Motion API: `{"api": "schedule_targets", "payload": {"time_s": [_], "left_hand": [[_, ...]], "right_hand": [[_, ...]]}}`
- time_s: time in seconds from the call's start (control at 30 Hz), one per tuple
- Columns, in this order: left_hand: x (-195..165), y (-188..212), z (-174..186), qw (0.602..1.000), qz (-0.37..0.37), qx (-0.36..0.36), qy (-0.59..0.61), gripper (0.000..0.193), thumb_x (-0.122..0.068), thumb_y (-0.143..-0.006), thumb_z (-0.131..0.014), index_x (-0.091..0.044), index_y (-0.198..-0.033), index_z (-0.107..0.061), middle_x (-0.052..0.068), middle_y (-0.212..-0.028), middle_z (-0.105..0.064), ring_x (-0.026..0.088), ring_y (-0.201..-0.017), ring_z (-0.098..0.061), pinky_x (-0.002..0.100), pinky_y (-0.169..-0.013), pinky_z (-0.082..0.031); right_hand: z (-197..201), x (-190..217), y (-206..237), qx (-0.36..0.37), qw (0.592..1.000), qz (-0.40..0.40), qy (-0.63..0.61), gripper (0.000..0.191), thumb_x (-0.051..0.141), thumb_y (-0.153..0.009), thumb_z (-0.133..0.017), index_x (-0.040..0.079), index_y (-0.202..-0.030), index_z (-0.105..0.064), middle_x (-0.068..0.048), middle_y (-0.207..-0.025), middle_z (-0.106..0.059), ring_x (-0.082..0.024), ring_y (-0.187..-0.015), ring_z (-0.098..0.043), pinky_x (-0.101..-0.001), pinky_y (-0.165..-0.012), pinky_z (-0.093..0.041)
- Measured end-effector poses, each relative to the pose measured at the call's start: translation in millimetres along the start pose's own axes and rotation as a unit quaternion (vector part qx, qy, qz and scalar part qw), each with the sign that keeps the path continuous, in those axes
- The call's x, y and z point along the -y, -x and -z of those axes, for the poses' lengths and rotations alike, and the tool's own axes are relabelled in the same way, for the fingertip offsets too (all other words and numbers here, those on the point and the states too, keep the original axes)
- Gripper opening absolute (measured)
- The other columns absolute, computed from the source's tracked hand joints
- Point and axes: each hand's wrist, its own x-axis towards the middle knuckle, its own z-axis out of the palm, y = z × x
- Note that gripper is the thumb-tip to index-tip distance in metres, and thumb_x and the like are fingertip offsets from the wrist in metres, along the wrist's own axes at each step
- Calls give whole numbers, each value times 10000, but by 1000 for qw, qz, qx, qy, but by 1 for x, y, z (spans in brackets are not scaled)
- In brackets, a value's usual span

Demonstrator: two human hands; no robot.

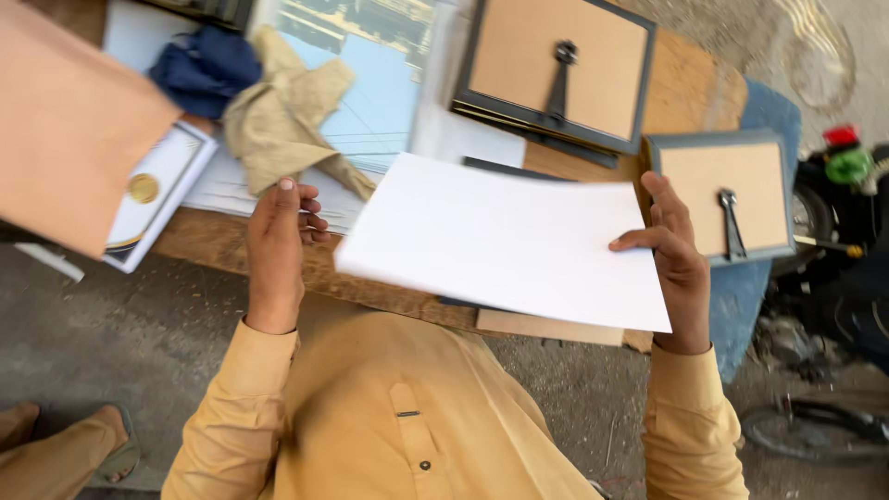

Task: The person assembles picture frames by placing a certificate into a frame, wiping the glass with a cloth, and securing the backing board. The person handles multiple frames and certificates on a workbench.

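You stand at a wooden table (231, 245) that runs across the upper half of the frame, and the work in hand looks to be handling a single white sheet (500, 241), which hangs in the air at the centre of the frame, over the table's near edge. The sheet is blank, flat and uncreased, and tilted slightly so that its left corner sits higher. To its upper right lie two picture frames face down: a large frame (556, 69) at top centre and a smaller frame (718, 194) at the right, each showing a brown backing board with a dark stand. A crumpled beige cloth (278, 120) lies at upper left. Below and left of it a certificate (153, 199) with a gold seal pokes out. Your right hand (676, 259) pinches the sheet's right edge, thumb on top and fingers closed behind it. Your left hand (276, 245) is loosely curled and holds nothing, just beside the cloth and clear of the paper. With only one side gripped, I judge that any placing of the sheet calls for your left hand to steady the free left edge.
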Motion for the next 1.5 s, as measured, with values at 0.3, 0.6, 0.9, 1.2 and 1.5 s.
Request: {"api": "schedule_targets", "payload": {"time_s": [0.3, 0.6, 0.9, 1.2, 1.5], "left_hand": [[89, 67, -153, 905, 0, 125, -407, 342, -352, -958, -715, -11, -977, -693, 79, -778, -684, 212, -686, -650, 355, -644, -521], [144, 94, -218, 800, -88, 81, -589, 406, -323, -898, -765, -8, -1117, -632, 164, -1027, -681, 342, -892, -689, 452, -727, -558], [161, 84, -232, 796, -77, 43, -599, 461, -273, -867, -801, -1, -1165, -578, 181, -1104, -672, 360, -948, -697, 463, -770, -564], [163, 74, -229, 823, -56, 49, -563, 407, -207, -873, -791, -8, -1155, -575, 168, -1104, -674, 342, -903, -706, 456, -751, -559], [148, 63, -211, 837, -48, 67, -541, 363, -226, -890, -769, -28, -1142, -599, 133, -953, -701, 293, -816, -713, 420, -699, -565]], "right_hand": [[133, -162, 145, -61, 949, -300, -73, 205, -52, -978, -641, 40, -1105, -772, -88, -1047, -747, -149, -930, -704, -288, -818, -585], [142, -247, 160, -39, 960, -272, -55, 301, -45, -985, -607, 68, -1231, -739, -70, -1157, -743, -130, -995, -691, -258, -875, -572], [132, -245, 130, -39, 969, -128, 207, 440, -148, -990, -488, 98, -1255, -739, -99, -1264, -701, -246, -1205, -630, -374, -1057, -508], [96, -256, 161, 110, 900, -42, 420, 703, 532, -1047, -440, 6, -1509, -504, -167, -1625, -413, -370, -1544, -276, -528, -1267, -144], [67, -215, 135, 28, 916, -66, 395, 518, 456, -1100, -463, 51, -1387, -609, -188, -1562, -484, -395, -1535, -325, -562, -1268, -197]]}}
